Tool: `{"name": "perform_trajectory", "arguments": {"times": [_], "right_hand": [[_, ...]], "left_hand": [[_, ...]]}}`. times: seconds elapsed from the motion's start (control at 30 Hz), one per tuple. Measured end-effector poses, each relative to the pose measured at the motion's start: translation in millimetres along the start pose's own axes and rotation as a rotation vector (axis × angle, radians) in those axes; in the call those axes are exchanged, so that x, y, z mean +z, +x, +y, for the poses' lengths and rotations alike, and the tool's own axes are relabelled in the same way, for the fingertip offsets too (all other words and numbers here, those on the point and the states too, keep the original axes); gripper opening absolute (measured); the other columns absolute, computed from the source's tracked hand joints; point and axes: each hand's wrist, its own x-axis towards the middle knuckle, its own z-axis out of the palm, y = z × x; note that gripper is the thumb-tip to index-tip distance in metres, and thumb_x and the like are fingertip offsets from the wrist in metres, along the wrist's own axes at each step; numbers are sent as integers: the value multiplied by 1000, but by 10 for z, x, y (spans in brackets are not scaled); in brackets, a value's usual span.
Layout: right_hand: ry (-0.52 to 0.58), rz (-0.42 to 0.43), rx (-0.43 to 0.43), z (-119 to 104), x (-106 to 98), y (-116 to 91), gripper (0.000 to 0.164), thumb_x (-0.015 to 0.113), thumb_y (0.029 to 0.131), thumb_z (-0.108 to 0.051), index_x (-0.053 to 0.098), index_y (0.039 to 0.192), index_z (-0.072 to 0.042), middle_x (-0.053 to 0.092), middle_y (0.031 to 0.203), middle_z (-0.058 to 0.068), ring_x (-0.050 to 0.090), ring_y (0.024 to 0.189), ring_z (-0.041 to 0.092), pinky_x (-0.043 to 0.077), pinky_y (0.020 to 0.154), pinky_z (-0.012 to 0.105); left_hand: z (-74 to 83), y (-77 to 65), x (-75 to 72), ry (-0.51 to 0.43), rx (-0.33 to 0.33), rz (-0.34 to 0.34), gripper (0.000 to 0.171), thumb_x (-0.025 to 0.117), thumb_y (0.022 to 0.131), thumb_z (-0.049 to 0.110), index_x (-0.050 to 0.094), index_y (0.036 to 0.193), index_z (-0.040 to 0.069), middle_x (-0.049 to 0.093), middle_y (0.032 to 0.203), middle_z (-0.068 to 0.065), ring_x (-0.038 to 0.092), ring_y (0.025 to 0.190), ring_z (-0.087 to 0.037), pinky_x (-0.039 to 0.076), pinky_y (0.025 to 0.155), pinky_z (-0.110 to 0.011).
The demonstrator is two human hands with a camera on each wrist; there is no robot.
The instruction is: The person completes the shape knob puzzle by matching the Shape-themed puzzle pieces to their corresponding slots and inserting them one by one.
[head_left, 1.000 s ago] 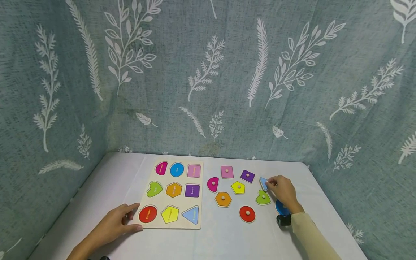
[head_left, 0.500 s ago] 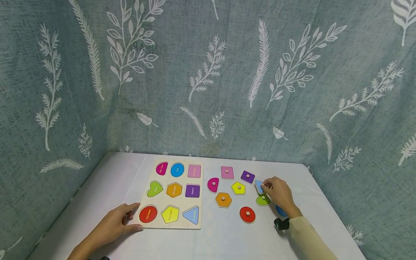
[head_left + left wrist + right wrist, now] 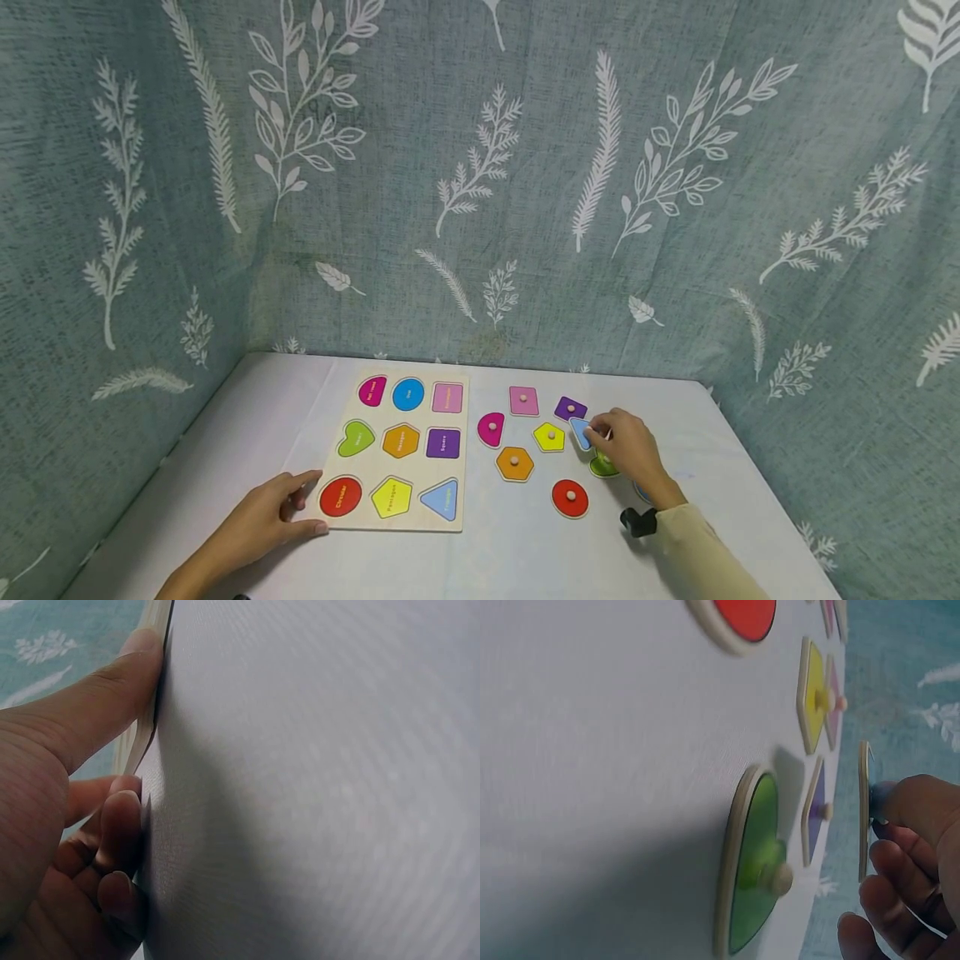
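Note:
My right hand [image 3: 627, 443] pinches the knob of a light blue triangle puzzle piece [image 3: 581, 433] between thumb and fingertips. In the right wrist view the triangle piece [image 3: 864, 814] hangs edge-on, raised off the white table. Below the hand lies a green heart piece [image 3: 757, 862], partly hidden in the head view. The purple piece [image 3: 572, 409] is just behind the triangle. At left, my left hand [image 3: 258, 517] touches the near left corner of the wooden puzzle board [image 3: 412, 522], thumb [image 3: 139, 664] against its edge. Coloured printed shapes cover the board, including a blue triangle [image 3: 441, 499].
Several knobbed pieces lie right of the board: pink rectangle [image 3: 523, 402], magenta half-round [image 3: 491, 429], yellow pentagon [image 3: 550, 437], orange hexagon [image 3: 515, 464] and red circle [image 3: 571, 498]. A blue piece [image 3: 642, 493] is mostly hidden under the right wrist. Patterned cloth [image 3: 480, 183] surrounds the table.
My right hand has moved left with the triangle piece, from beyond the green heart to beside the purple and yellow pieces. The left hand stays at the board's corner.

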Motion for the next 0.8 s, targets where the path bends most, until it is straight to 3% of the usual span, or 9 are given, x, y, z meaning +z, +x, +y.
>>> {"name": "perform_trajectory", "arguments": {"times": [0.47,0.8], "right_hand": [[18,4,-84,-378,22,-54,12,84,87,-24,77,88,-14,54,75,-7,50,69,12,45,62,28],[30,-40,-101,-555,157,-112,11,83,88,-25,76,88,-18,53,76,-9,49,71,9,46,65,27]], "left_hand": [[9,-12,-13,1,7,-1,89,96,66,37,61,137,-4,49,83,0,48,75,-16,45,62,-23],[22,-17,-13,13,-2,1,89,96,66,39,62,136,-3,49,82,1,49,75,-15,45,63,-23]]}}
